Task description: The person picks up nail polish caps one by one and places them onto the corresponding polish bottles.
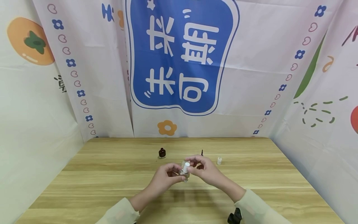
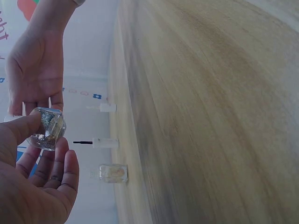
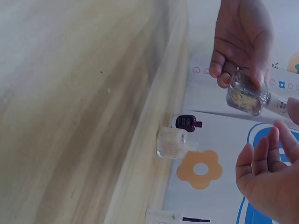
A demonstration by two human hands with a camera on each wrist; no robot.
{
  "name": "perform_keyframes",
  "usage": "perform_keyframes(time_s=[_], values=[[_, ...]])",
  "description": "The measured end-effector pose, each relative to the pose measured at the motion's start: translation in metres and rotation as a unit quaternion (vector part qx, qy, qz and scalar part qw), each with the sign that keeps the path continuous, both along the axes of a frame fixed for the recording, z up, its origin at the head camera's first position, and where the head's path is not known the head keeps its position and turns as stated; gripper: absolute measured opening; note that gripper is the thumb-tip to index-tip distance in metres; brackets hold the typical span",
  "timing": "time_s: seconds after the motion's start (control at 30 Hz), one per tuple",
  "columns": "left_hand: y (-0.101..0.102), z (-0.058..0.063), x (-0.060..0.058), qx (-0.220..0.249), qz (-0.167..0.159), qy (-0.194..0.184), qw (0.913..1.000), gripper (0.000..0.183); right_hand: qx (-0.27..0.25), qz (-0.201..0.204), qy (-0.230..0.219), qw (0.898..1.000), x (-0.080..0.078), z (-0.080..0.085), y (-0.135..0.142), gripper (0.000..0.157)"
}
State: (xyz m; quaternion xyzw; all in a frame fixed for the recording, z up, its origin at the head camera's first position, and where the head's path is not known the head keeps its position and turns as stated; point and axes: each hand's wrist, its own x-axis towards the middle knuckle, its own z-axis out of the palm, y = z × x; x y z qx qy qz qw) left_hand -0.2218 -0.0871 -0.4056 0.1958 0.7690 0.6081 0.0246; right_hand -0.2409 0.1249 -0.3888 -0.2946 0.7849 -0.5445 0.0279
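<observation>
Held above the table is a clear glass nail polish bottle (image 1: 184, 176) with flakes of glitter inside, gripped between the thumb and fingers of my left hand (image 1: 167, 176). The bottle is tilted, and its white cap (image 1: 186, 167) is on its neck. My right hand (image 1: 205, 169) pinches that cap with thumb and index finger; its other fingers are loosely bent. Beyond the hands, a second clear bottle (image 2: 113, 173) without a cap stands on the table. Near it, a white cap with a dark brush (image 2: 105, 143) stands brush up, partly hidden by my right hand in the head view.
A dark nail polish bottle (image 1: 162, 153) stands uncapped at the back, left of the hands. Right of them is a small white cap-like piece (image 1: 219, 161). The wooden table (image 1: 112, 183) meets printed cloth walls (image 1: 246, 93) at the back and sides.
</observation>
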Motion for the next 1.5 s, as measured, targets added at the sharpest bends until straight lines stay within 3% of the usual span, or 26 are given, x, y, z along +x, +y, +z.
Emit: perform_keyframes(time_s=[0.33, 0.63, 0.93, 1.27, 1.5], values=[[0.002, 0.008, 0.006, -0.011, -0.001, 0.005, 0.9999, 0.019, 0.005, 0.016, -0.005, 1.0, 0.003, 0.003, -0.003, 0.027], [0.001, -0.001, -0.002, -0.006, -0.004, -0.002, 1.0, 0.021, -0.012, -0.003, -0.007, 1.0, 0.004, 0.001, -0.005, 0.022], [0.0, 0.001, 0.0, 0.005, -0.008, -0.006, 0.9999, 0.023, -0.03, -0.035, -0.022, 0.999, 0.005, -0.002, -0.01, 0.016], [0.0, -0.004, -0.002, 0.0, -0.015, -0.003, 0.9999, 0.022, -0.032, -0.04, -0.024, 0.998, 0.004, -0.006, -0.011, 0.018], [-0.001, -0.002, -0.001, -0.003, -0.01, -0.009, 0.9999, 0.023, -0.02, -0.005, -0.017, 1.0, -0.002, -0.005, -0.005, 0.032]])
